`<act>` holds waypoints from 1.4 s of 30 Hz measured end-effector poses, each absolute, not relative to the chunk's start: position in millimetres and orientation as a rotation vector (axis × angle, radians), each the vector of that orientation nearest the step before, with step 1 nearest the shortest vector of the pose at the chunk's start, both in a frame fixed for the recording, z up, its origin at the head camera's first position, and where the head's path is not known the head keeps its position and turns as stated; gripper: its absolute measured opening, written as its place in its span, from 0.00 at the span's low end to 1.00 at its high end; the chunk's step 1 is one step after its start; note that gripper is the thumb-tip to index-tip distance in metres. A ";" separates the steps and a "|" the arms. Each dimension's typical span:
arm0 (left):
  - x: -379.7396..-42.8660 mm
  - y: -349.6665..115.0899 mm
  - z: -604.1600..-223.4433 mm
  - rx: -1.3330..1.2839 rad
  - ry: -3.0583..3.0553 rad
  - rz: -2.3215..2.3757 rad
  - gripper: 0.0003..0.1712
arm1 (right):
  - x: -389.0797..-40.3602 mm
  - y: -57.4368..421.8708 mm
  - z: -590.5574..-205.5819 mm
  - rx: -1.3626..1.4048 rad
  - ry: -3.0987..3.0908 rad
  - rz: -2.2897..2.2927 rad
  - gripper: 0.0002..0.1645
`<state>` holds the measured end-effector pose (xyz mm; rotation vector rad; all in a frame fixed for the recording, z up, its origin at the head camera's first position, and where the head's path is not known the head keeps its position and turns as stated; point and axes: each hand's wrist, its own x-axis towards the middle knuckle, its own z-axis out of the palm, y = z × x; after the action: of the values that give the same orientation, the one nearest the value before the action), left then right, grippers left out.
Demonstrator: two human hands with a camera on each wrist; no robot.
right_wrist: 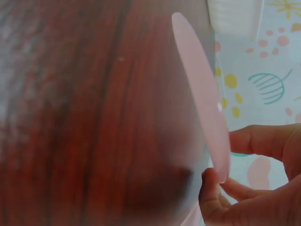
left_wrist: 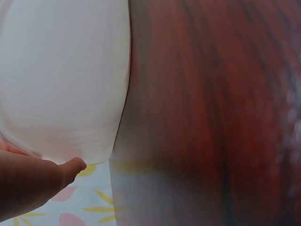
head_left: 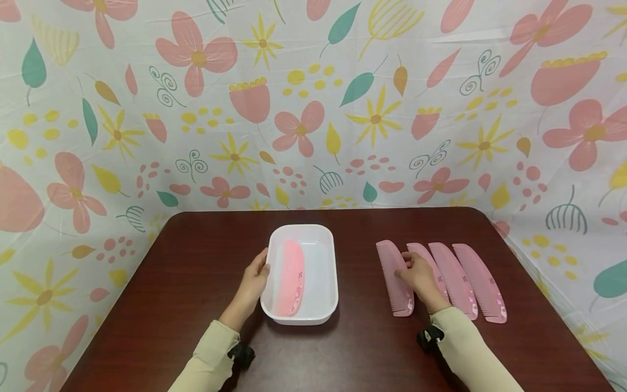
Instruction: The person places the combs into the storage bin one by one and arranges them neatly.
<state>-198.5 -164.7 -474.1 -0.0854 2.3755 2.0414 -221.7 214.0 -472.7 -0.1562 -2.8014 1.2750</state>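
Pinching smooth pink plastic comb (head_left: 393, 276), curve-backed and fine-toothed, in right hand (head_left: 422, 276), at three o'clock of white tray (head_left: 320, 272); just beyond, three matching combs (head_left: 453, 277) in slanting row; below, glossy dark-red wood-grain table (head_left: 352, 354); at twelve o'clock, creased floral sheet (head_left: 299, 130); inside rounded-rectangular white tray, toward nine o'clock, fifth pink comb (head_left: 293, 279), lengthwise; touching tray's nine-o'clock side with left hand (head_left: 251, 286), cannot tell whether pinching

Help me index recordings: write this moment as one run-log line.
left hand: holds white tray | right hand: pinches pink comb | inside tray: one comb | on table: three more combs
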 end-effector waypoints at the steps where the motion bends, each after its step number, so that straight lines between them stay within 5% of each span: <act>1: -198.6 -164.7 -473.9 -0.086 2.374 2.042 0.29 | -221.4 214.6 -473.3 -0.165 -2.791 1.293 0.31; 10: -199.1 -165.2 -475.8 -0.081 2.387 2.048 0.29 | -219.2 215.4 -470.8 -0.167 -2.671 1.458 0.23; 42: -199.1 -165.3 -476.1 -0.070 2.395 2.042 0.29 | -217.9 195.9 -444.8 -0.196 -2.453 1.827 0.24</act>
<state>-199.1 -165.3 -476.1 -0.0699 2.3950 2.0416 -217.9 195.9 -444.8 -0.1960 -2.4528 1.8272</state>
